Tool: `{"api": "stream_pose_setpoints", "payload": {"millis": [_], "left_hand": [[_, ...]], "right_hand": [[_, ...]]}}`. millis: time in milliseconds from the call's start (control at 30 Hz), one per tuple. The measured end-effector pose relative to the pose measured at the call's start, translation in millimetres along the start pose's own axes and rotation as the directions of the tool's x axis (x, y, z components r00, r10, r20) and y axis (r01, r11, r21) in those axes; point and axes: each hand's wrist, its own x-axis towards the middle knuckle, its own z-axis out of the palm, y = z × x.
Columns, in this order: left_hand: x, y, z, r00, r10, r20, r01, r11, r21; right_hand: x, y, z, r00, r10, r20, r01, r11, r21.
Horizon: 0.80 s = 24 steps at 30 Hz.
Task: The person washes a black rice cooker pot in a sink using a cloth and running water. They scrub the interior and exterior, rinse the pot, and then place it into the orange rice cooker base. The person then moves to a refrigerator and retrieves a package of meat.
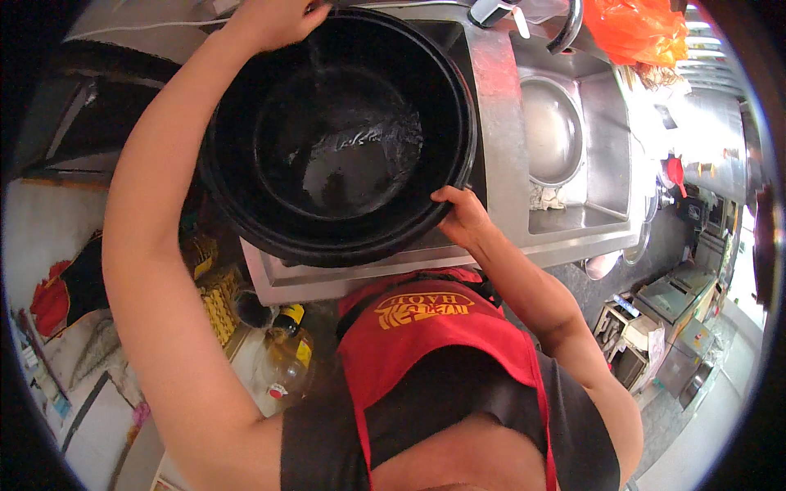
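A large round black tub (344, 239) stands tilted over the left basin of a stainless steel sink (503, 141). Some water with a rippled, shiny surface lies in its bottom, and a thin stream seems to fall into it near the far side. My right hand (463, 215) grips the tub's near right rim, thumb on top. At the picture's top edge, my left hand (291, 21) is bent at the tub's far rim; its fingertips are partly cut off, so what it holds cannot be made out.
In the right basin sits a round metal bowl (552, 132) beside a crumpled cloth (546, 198). A black curved faucet (566, 30) and an orange plastic bag (635, 30) are behind it. Below left stand a yellow woven basket (219, 304) and a plastic oil bottle (291, 362).
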Motion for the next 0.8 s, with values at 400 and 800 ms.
{"api": "stream_pose_setpoints", "payload": {"millis": [400,800], "left_hand": [[-113.0,33.1,50.8,0.933,-0.317,-0.17,0.35,0.91,0.224],[-236.0,106.0,49.9,0.271,-0.429,0.862,0.726,-0.497,-0.476]], "right_hand": [[-66.3,-23.0,-42.2,0.986,-0.162,-0.025,0.144,0.93,-0.339],[-103.3,-182.6,64.1,0.978,-0.068,-0.2,-0.134,0.531,-0.837]]}}
